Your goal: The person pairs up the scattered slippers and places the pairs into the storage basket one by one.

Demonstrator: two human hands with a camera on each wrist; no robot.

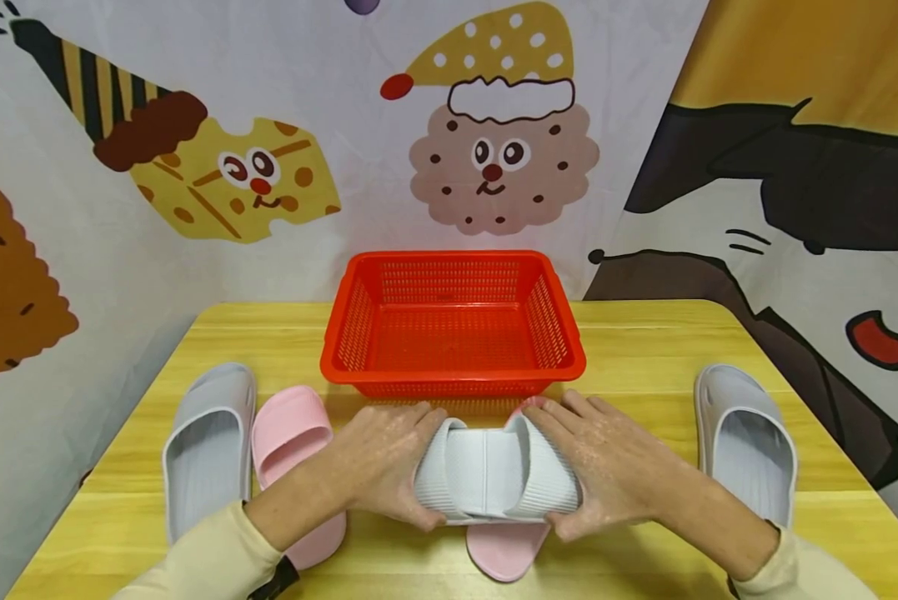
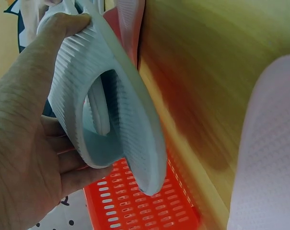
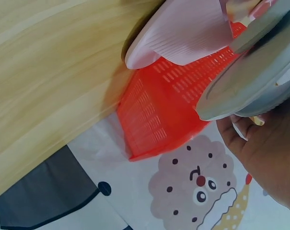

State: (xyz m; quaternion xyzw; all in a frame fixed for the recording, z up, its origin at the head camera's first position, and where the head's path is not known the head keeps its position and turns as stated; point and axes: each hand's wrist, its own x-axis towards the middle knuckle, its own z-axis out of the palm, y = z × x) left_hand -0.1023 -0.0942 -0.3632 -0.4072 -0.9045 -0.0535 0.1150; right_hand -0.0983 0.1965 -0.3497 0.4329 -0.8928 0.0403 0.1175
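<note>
Two pale grey-blue slippers with ribbed straps are held side by side above the table, one to the left [image 1: 435, 479] and one to the right [image 1: 549, 479]. My left hand [image 1: 392, 454] grips the left slipper from its outer side, thumb toward me; in the left wrist view that hand's thumb lies over the ribbed strap [image 2: 70, 67]. From the other side, my right hand [image 1: 606, 458] holds the right slipper, whose sole [image 3: 245, 81] shows in the right wrist view. Beneath the pair a pink slipper [image 1: 504, 550] lies mostly covered, its heel and a bit of its toe showing.
A red plastic basket [image 1: 452, 367] with slotted walls stands just beyond the hands. Another pink slipper [image 1: 291, 425] lies left, partly under my left forearm, next to a grey slipper [image 1: 208, 458]. A matching grey slipper [image 1: 749, 450] is at the right. A printed cloth [image 1: 358, 167] hangs behind.
</note>
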